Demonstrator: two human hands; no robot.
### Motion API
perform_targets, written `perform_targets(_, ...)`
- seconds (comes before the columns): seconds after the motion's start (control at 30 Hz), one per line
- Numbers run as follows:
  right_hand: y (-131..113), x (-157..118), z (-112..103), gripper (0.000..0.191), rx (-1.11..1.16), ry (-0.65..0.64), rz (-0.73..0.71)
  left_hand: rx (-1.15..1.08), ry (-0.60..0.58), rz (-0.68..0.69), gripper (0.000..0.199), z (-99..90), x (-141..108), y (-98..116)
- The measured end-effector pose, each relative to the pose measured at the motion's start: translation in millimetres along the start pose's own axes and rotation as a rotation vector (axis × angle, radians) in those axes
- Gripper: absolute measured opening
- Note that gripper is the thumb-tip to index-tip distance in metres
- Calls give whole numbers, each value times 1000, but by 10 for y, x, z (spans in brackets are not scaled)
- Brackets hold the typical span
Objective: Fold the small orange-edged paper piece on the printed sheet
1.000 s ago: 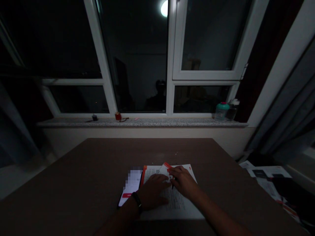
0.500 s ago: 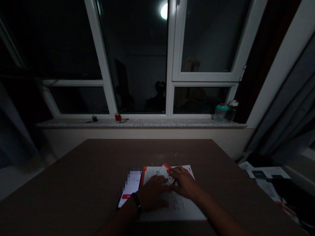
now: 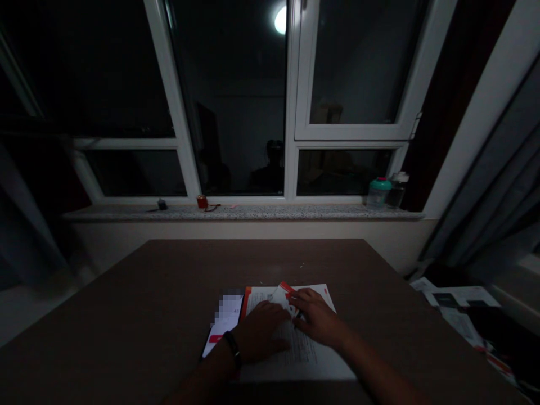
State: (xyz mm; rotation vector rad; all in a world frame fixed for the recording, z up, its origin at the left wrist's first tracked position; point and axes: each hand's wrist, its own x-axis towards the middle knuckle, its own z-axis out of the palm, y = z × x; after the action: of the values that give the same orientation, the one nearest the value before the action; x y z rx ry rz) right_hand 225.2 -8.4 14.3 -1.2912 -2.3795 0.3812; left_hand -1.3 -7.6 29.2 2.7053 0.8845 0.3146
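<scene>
A printed white sheet (image 3: 310, 363) with an orange-red left edge lies on the brown table (image 3: 147, 315). My left hand (image 3: 264, 332), with a dark band at the wrist, rests on the sheet, fingers stretched out. My right hand (image 3: 314, 315) has its fingers bent over the upper part of the sheet. A dark, thin pen-like thing (image 3: 298, 316) shows beneath its fingers; most of it is hidden. Partly under the right fingertips is a small red-and-white paper (image 3: 286, 287), tilted on the sheet. Left of the sheet lies a phone (image 3: 230, 312) with a lit screen.
Small white scraps (image 3: 302, 265) lie beyond the sheet. On the stone windowsill (image 3: 261, 211) are a red can-like object (image 3: 202, 201), a small dark bottle (image 3: 162, 204) and a green-lidded bottle (image 3: 379, 193) beside a clear one. Papers (image 3: 459, 298) lie right of the table.
The right fingers have shifted very slightly over the small red-and-white paper. The left hand, the sheet and the phone stay where they were.
</scene>
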Motion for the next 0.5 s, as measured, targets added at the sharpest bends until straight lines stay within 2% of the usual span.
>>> perform_targets(0.13,-28,-8,18,47,1,8,-18,40,-17,5,46,-6,6,20)
perform_targets(0.5,5,3,31,51,51,33,-4,6,-51,-39,57,29,-3,-18)
